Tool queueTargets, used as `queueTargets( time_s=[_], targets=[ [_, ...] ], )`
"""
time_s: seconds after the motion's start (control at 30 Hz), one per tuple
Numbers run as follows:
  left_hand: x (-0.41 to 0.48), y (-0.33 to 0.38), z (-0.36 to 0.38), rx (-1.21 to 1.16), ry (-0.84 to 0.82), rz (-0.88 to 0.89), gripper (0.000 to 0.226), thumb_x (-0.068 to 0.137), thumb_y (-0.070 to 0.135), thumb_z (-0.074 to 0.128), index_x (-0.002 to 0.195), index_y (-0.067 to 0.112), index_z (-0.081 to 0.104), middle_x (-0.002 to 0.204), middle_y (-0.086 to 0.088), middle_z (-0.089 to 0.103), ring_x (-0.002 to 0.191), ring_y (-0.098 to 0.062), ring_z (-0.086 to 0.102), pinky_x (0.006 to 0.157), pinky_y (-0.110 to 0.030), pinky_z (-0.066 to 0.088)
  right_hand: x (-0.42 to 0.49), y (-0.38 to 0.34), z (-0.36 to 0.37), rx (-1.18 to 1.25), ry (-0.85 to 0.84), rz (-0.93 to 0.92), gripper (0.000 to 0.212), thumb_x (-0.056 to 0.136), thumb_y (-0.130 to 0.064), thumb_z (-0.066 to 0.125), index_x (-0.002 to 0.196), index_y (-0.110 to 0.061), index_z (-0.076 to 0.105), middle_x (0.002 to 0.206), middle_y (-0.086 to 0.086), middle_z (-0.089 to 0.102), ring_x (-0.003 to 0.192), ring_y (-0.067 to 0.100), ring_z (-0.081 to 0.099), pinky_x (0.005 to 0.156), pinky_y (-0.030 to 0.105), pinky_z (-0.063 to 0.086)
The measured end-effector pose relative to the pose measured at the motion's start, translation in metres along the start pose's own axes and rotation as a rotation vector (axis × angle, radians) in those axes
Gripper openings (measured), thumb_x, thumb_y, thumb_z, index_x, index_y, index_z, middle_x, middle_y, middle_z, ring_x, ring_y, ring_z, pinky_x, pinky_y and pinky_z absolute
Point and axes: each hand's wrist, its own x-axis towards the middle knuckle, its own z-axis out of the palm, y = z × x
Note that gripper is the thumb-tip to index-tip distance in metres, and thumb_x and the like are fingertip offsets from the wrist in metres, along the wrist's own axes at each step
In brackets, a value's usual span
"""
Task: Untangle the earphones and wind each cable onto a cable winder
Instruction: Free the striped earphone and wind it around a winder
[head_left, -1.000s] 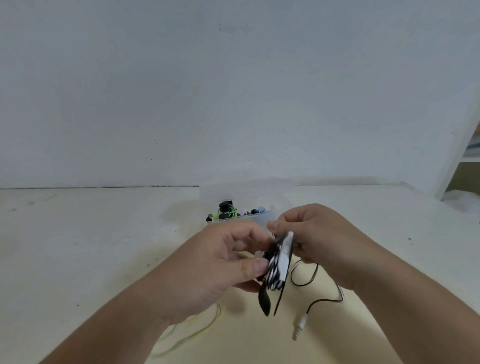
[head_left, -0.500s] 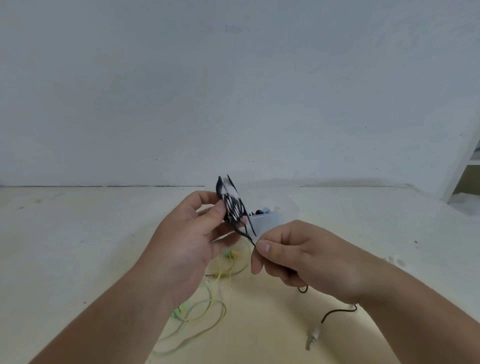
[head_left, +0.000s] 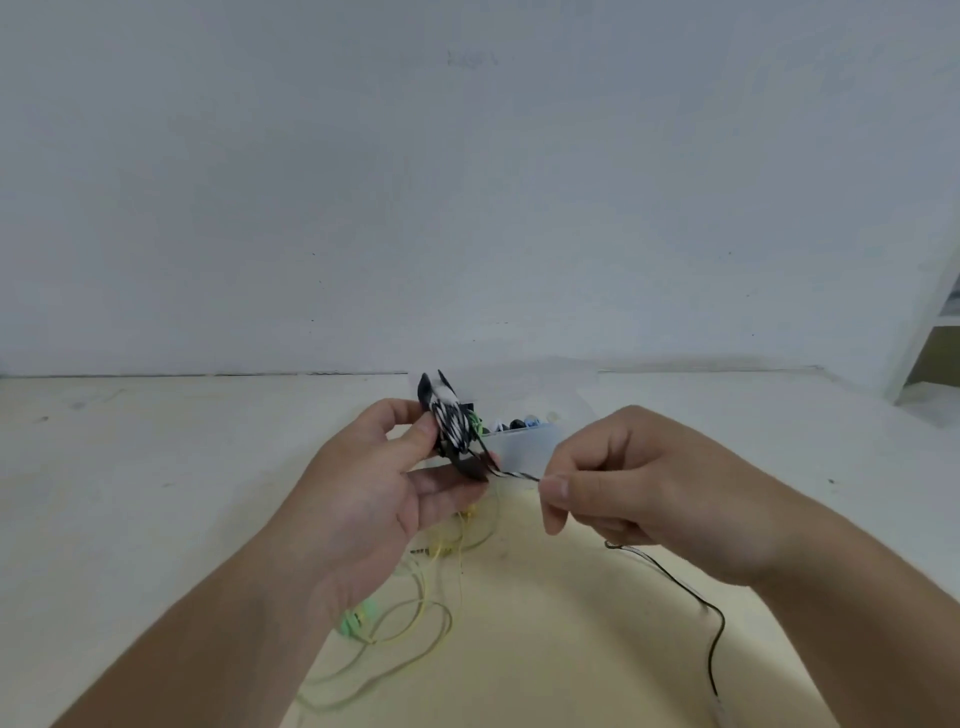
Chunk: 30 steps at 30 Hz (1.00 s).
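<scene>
Your left hand (head_left: 384, 499) still holds the cable winder (head_left: 451, 423) upright above the table (head_left: 156, 467). The thumb lies on its near face and the fingers curl behind it, much as they did half a second ago. The change is to the right of it. Your right hand (head_left: 639, 483) has drawn away from the winder, so a short stretch of the black cable (head_left: 519, 475) now runs taut between the two. You pinch it between right thumb and forefinger, with the other fingers curled under. The slack that hung below your right hand now trails lower across the table.

On the left, your left wrist partly covers the yellow-green earphones (head_left: 358, 619) lying loose on the table, and one bud only just shows. Behind the winder stands a clear box (head_left: 524, 444), and the small things in it are too blurred to tell apart. The winder's shape under the black turns is hard to read. On the right, the cable's loose end smears out at the bottom edge.
</scene>
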Motion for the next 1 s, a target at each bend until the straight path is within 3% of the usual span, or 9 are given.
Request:
queueTargets(
  time_s=[0.1, 0.2, 0.3, 0.43, 0.53, 0.6, 0.73, 0.87, 1.0],
  targets=[
    [-0.001, -0.008, 0.000, 0.336, 0.004, 0.118, 0.005, 0.101, 0.010, 0.052, 0.101, 0.007, 0.056, 0.098, -0.020, 0.074, 0.077, -0.033, 0.073, 0.066, -0.041, 0.062, 0.001, 0.000, 0.006, 0.010, -0.043, -0.046, 0.021, 0.087, -0.024, 0.063, 0.074, -0.010, 0.074, 0.054, 0.009, 0.036, 0.050, 0.020, 0.032, 0.048, 0.025, 0.028],
    [-0.004, -0.013, -0.001, 0.606, -0.079, 0.245, 0.010, 0.099, 0.013, 0.057, 0.094, 0.020, 0.061, 0.095, -0.007, 0.073, 0.081, -0.029, 0.074, 0.071, -0.045, 0.063, 0.001, 0.000, 0.005, 0.014, 0.032, -0.075, 0.021, 0.085, -0.023, 0.063, 0.076, -0.007, 0.073, 0.054, 0.006, 0.045, 0.050, 0.019, 0.040, 0.049, 0.025, 0.035],
    [-0.005, -0.014, -0.002, 0.725, -0.141, 0.300, 0.021, 0.098, 0.012, 0.058, 0.089, 0.030, 0.063, 0.093, 0.000, 0.070, 0.081, -0.027, 0.071, 0.068, -0.039, 0.062, 0.000, 0.000, -0.001, -0.015, 0.155, -0.080, 0.020, 0.081, -0.023, 0.065, 0.070, -0.008, 0.072, 0.051, 0.005, 0.049, 0.049, 0.018, 0.044, 0.050, 0.027, 0.039],
    [-0.004, -0.014, -0.004, 0.779, -0.199, 0.323, 0.021, 0.099, 0.011, 0.057, 0.093, 0.030, 0.063, 0.092, -0.005, 0.067, 0.072, -0.030, 0.064, 0.062, -0.030, 0.054, 0.000, -0.001, -0.005, -0.031, 0.262, -0.084, 0.015, 0.074, -0.022, 0.066, 0.061, -0.014, 0.069, 0.048, 0.001, 0.046, 0.048, 0.017, 0.047, 0.052, 0.026, 0.040],
    [-0.002, -0.018, -0.008, 0.960, -0.190, 0.332, 0.022, 0.097, 0.014, 0.059, 0.096, 0.036, 0.063, 0.072, 0.012, 0.059, 0.053, -0.010, 0.045, 0.056, -0.018, 0.039, -0.002, -0.002, -0.012, 0.109, 0.369, -0.124, 0.013, 0.073, -0.019, 0.065, 0.061, -0.013, 0.068, 0.045, 0.001, 0.038, 0.044, 0.017, 0.036, 0.048, 0.024, 0.032],
    [-0.002, -0.019, -0.008, 0.945, -0.196, 0.285, 0.024, 0.097, 0.013, 0.059, 0.096, 0.037, 0.064, 0.072, 0.013, 0.059, 0.055, -0.010, 0.045, 0.058, -0.021, 0.039, -0.001, -0.002, -0.015, 0.237, 0.412, -0.144, 0.016, 0.076, -0.019, 0.064, 0.062, -0.014, 0.067, 0.047, -0.001, 0.032, 0.045, 0.015, 0.023, 0.045, 0.023, 0.023],
    [-0.006, -0.020, -0.003, 0.837, -0.268, 0.212, 0.025, 0.097, 0.012, 0.061, 0.094, 0.035, 0.067, 0.099, -0.007, 0.065, 0.072, -0.017, 0.063, 0.069, -0.037, 0.049, 0.004, 0.000, -0.013, 0.292, 0.495, -0.128, 0.020, 0.088, -0.014, 0.066, 0.068, -0.013, 0.068, 0.052, -0.002, 0.027, 0.051, 0.018, 0.016, 0.046, 0.024, 0.017],
    [-0.012, -0.018, 0.004, 0.620, -0.345, 0.140, 0.021, 0.098, 0.008, 0.059, 0.098, 0.026, 0.070, 0.089, -0.003, 0.065, 0.075, -0.015, 0.063, 0.067, -0.036, 0.052, 0.007, 0.007, -0.017, 0.296, 0.697, -0.045, 0.029, 0.097, -0.014, 0.058, 0.069, -0.012, 0.067, 0.056, 0.000, 0.026, 0.053, 0.018, 0.017, 0.044, 0.023, 0.020],
    [-0.014, -0.015, 0.008, 0.503, -0.381, 0.119, 0.014, 0.097, 0.011, 0.062, 0.101, 0.022, 0.071, 0.088, -0.005, 0.066, 0.076, -0.015, 0.063, 0.068, -0.039, 0.052, 0.011, 0.014, -0.017, 0.284, 0.738, 0.016, 0.030, 0.097, -0.017, 0.059, 0.068, -0.015, 0.066, 0.055, -0.001, 0.029, 0.049, 0.016, 0.020, 0.044, 0.024, 0.020]
  ],
)
